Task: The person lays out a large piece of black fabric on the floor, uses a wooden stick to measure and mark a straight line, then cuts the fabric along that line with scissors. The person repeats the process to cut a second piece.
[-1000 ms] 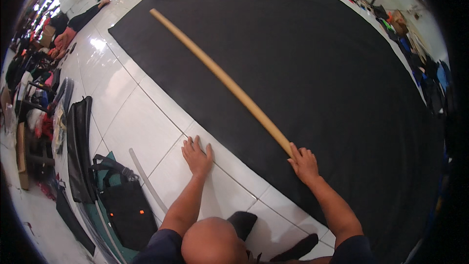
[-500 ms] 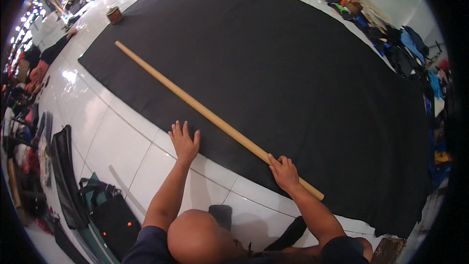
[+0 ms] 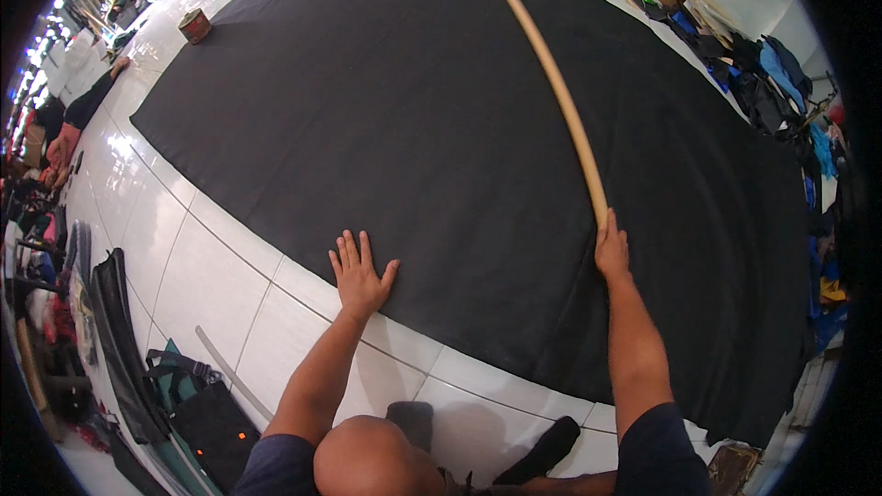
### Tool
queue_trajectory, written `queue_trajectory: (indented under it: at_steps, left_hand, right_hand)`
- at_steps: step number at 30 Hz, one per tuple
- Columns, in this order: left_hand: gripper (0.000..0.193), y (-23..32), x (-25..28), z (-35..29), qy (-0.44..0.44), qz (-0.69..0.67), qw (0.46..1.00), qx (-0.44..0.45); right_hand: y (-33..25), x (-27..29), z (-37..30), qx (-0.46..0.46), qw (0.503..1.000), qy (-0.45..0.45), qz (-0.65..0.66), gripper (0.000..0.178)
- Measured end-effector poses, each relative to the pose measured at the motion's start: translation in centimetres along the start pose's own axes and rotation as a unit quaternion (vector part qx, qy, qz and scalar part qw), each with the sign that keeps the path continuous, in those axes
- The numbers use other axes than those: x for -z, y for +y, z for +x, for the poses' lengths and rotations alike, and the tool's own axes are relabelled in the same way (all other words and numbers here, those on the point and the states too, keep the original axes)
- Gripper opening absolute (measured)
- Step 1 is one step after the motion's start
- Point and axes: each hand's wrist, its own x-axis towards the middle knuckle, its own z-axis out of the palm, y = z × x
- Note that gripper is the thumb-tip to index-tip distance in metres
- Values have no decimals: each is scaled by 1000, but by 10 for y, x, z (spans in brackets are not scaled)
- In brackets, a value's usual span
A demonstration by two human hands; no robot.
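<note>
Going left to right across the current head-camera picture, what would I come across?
Long black item → red-brown can → left hand → long tan pole → right hand at its near end.

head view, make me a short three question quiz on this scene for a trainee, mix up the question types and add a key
1. Which hand holds the tan pole?

2. True or false: the left hand has its fingers spread apart.

3. Where is the round can relative to the black sheet?
a) near its middle
b) by its edge
c) underneath it

Key: 1. the right hand; 2. true; 3. b
</note>
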Motion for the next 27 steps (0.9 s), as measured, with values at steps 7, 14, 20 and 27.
queue_trajectory:
  at_steps: [7,14,20,27]
  left_hand:
    - [90,-1,2,0,-7,12,1000,9]
    - [86,13,18,13,-61,19,998,23]
    - [77,-1,24,138,34,-46,997,55]
    - [84,12,-23,257,74,7,984,160]
  right_hand:
    - [-21,78,37,59,997,56,-3,53]
    - [-75,54,-25,284,958,0,-32,55]
    - [-170,-12,-16,434,900,-2,-26,50]
    - [-203,-30,103,277,959,27,-52,49]
